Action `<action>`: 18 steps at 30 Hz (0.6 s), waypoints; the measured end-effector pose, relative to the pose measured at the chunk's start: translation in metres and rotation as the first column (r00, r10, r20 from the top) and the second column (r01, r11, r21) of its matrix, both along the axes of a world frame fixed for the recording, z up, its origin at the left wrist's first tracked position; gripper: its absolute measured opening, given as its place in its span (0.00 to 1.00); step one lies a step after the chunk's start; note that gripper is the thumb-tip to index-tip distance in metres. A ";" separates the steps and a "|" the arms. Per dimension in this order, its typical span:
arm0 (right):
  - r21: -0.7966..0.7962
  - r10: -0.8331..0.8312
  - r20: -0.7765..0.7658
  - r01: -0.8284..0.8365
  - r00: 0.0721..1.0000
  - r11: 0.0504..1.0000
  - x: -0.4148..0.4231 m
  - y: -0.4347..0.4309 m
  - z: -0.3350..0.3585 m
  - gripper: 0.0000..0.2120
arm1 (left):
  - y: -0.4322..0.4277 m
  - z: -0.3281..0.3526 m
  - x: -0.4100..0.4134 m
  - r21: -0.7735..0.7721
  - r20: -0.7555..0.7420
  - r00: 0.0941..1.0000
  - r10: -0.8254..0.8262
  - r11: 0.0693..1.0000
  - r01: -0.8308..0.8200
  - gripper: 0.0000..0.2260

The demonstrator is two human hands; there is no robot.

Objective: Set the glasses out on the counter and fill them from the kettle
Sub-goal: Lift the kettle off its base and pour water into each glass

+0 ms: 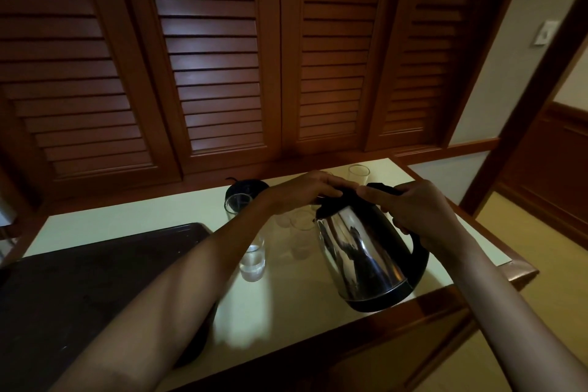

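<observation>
Fingers of the right hand (420,213) clamp the handle of the steel kettle (366,251), tilted left above the near right counter (127,226). The left hand (305,189) presses flat on its lid, fingers together, with glasses (253,261) just left of the spout.

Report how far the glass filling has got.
Done: glasses stand on the counter; the near glass seems to hold water. In hand: right hand grips the tilted kettle, left hand on its lid. Left: the far glass looks empty; others cannot be judged.
</observation>
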State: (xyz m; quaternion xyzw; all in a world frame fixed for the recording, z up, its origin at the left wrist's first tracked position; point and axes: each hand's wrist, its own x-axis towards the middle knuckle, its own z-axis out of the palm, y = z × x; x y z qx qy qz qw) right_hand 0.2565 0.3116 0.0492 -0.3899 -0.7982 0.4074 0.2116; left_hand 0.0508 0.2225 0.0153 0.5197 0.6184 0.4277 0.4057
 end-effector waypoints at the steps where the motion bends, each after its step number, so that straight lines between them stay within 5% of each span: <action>1: 0.001 -0.003 0.005 0.003 1.000 1.000 0.000 0.000 0.000 0.23 | 0.000 -0.001 0.000 -0.002 0.003 1.000 0.002 1.000 -0.002 0.19; 18: -0.012 -0.016 0.010 0.016 1.000 1.000 0.000 -0.001 0.002 0.25 | -0.003 0.000 0.004 0.018 -0.004 1.000 0.013 1.000 -0.013 0.18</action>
